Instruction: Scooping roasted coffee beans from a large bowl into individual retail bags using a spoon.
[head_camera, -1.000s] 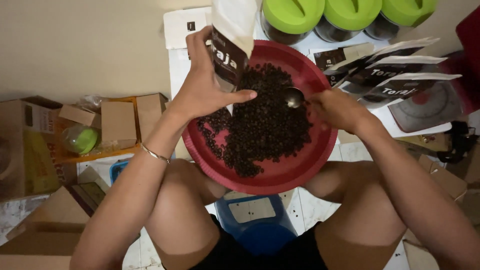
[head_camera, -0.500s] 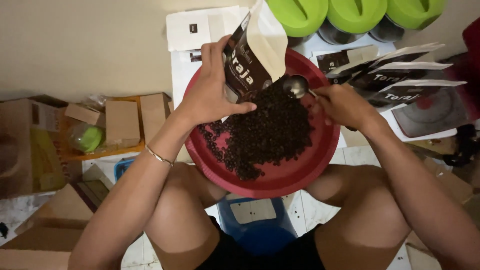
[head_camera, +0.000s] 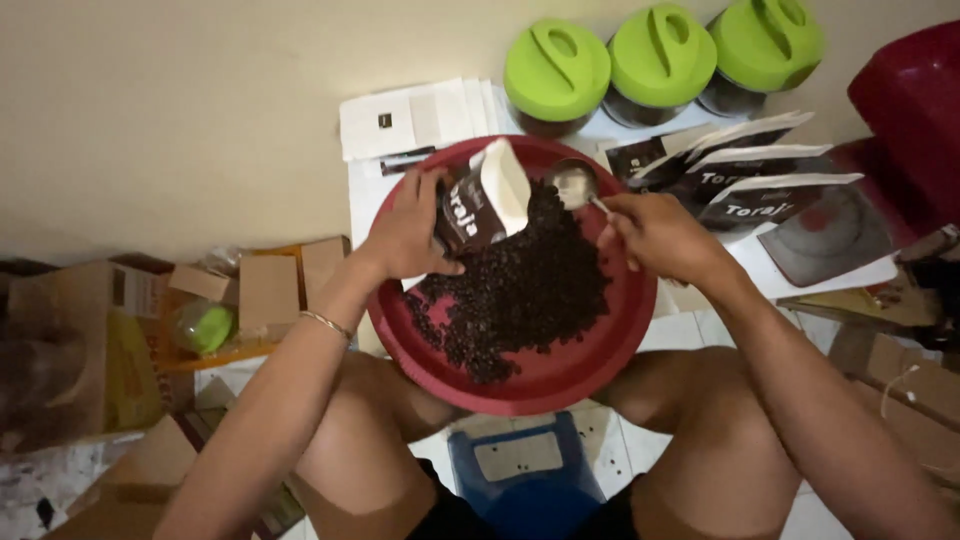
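Our left hand clamps its fingers on a dark paper pouch tilted over the coffee beans in the round red tray, while our right hand pinches a metal spoon.

A plain cream wall fills the far side, evenly lit and bare. Below it the floor is white tile with dark grout lines. Cardboard boxes crowd the left edge of the floor, stacked loosely against the wall, with more brown cartons at the right edge. A low blue stool stands on the tiles near the bottom edge. The light is soft and dim.
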